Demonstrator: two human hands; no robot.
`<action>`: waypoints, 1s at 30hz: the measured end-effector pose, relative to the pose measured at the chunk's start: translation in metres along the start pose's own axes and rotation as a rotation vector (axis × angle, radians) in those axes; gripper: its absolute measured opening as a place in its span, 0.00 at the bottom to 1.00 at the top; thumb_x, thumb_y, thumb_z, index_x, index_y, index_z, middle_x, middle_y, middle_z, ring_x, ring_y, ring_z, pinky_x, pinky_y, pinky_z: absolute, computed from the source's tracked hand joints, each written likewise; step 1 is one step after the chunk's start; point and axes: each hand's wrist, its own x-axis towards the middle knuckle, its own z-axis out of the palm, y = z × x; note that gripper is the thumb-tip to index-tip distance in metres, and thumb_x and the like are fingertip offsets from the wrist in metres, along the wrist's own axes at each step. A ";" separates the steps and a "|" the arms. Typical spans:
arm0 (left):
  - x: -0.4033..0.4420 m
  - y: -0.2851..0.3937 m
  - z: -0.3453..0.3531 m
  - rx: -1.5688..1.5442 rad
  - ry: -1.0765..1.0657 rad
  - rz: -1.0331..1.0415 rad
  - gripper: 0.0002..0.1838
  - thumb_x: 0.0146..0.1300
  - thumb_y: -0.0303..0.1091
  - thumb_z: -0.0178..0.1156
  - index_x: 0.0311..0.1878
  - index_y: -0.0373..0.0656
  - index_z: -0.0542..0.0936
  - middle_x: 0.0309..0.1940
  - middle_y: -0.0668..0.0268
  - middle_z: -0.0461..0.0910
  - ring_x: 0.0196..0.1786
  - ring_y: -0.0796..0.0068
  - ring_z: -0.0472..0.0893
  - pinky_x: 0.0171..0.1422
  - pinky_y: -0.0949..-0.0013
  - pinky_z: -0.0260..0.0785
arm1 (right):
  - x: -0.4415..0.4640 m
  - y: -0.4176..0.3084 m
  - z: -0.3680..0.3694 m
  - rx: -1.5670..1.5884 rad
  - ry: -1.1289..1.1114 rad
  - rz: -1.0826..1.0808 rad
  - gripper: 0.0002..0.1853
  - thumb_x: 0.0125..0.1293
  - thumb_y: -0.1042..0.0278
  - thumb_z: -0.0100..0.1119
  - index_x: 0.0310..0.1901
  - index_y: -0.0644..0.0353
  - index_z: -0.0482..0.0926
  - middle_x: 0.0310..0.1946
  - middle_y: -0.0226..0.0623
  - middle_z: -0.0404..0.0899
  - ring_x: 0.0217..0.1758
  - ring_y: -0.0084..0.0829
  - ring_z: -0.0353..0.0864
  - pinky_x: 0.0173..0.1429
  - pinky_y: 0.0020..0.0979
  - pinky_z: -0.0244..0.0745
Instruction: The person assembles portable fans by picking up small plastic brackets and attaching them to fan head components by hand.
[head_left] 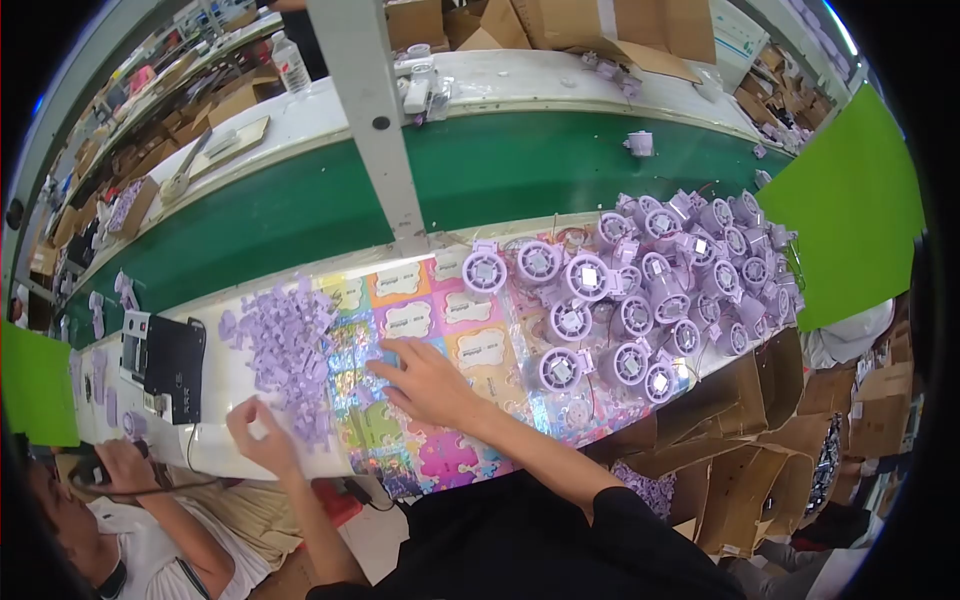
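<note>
My left hand (262,436) is at the lower left edge of a heap of small purple parts (285,345), its thumb and forefinger curled together; whether anything is between them is too small to tell. My right hand (428,383) lies with fingers apart over colourful sticker sheets (465,455), holding nothing I can see. The sheets cover the table between the purple heap and a crowd of round purple housings (630,315), many with white squares in their centres and thin wires.
Behind the table runs a green conveyor belt (560,150) with one purple housing (638,144) on it. A metal post (365,120) rises at its near edge. A black-and-white device (165,365) stands left. A co-worker (150,530) sits lower left. Cardboard boxes (740,490) stand lower right.
</note>
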 end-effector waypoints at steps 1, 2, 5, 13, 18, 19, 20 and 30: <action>0.009 -0.017 0.003 -0.035 -0.011 -0.113 0.04 0.65 0.23 0.63 0.42 0.37 0.83 0.36 0.62 0.81 0.39 0.69 0.78 0.47 0.67 0.71 | -0.002 0.003 0.004 0.000 0.017 -0.012 0.20 0.61 0.69 0.67 0.55 0.58 0.78 0.56 0.45 0.74 0.53 0.44 0.77 0.59 0.41 0.74; 0.017 -0.034 0.007 -0.071 -0.023 -0.227 0.05 0.65 0.25 0.63 0.43 0.37 0.83 0.35 0.64 0.81 0.38 0.72 0.78 0.46 0.69 0.71 | -0.004 0.005 0.006 0.000 0.033 -0.025 0.18 0.61 0.69 0.67 0.53 0.58 0.78 0.55 0.44 0.75 0.53 0.44 0.77 0.59 0.41 0.73; 0.021 -0.091 0.033 -0.073 -0.170 -0.350 0.06 0.67 0.28 0.62 0.42 0.36 0.84 0.32 0.67 0.82 0.34 0.78 0.77 0.42 0.71 0.70 | -0.008 0.007 0.007 0.051 0.023 0.022 0.14 0.60 0.68 0.68 0.47 0.60 0.78 0.50 0.42 0.76 0.53 0.44 0.76 0.58 0.41 0.73; 0.024 -0.102 0.042 -0.103 -0.200 -0.425 0.06 0.66 0.28 0.62 0.40 0.36 0.84 0.29 0.67 0.82 0.31 0.78 0.76 0.38 0.72 0.69 | -0.010 0.006 0.004 0.110 0.106 0.085 0.12 0.60 0.69 0.67 0.43 0.61 0.76 0.46 0.41 0.75 0.51 0.44 0.76 0.55 0.41 0.74; 0.025 -0.099 0.042 -0.064 -0.203 -0.414 0.06 0.67 0.29 0.62 0.40 0.36 0.84 0.28 0.68 0.80 0.30 0.79 0.75 0.37 0.72 0.68 | -0.007 0.004 -0.005 0.135 0.212 0.180 0.13 0.58 0.72 0.65 0.45 0.64 0.78 0.46 0.43 0.75 0.52 0.44 0.75 0.57 0.42 0.72; 0.025 -0.098 0.042 -0.062 -0.199 -0.412 0.06 0.67 0.29 0.62 0.40 0.36 0.84 0.28 0.68 0.81 0.30 0.79 0.75 0.37 0.72 0.68 | -0.007 0.005 -0.007 0.135 0.234 0.209 0.14 0.58 0.73 0.65 0.45 0.64 0.78 0.46 0.43 0.75 0.52 0.45 0.75 0.57 0.42 0.72; 0.025 -0.098 0.042 -0.063 -0.195 -0.412 0.07 0.67 0.29 0.62 0.40 0.35 0.84 0.28 0.68 0.81 0.30 0.79 0.75 0.36 0.72 0.68 | -0.008 0.004 -0.008 0.063 0.224 0.199 0.14 0.58 0.73 0.65 0.46 0.64 0.79 0.47 0.44 0.75 0.52 0.45 0.75 0.57 0.42 0.72; 0.025 -0.098 0.040 -0.057 -0.222 -0.429 0.06 0.67 0.29 0.61 0.41 0.36 0.84 0.29 0.69 0.80 0.31 0.79 0.74 0.38 0.72 0.67 | 0.030 -0.019 -0.144 -0.087 0.129 0.047 0.14 0.59 0.79 0.60 0.48 0.67 0.79 0.52 0.52 0.72 0.48 0.46 0.79 0.48 0.42 0.79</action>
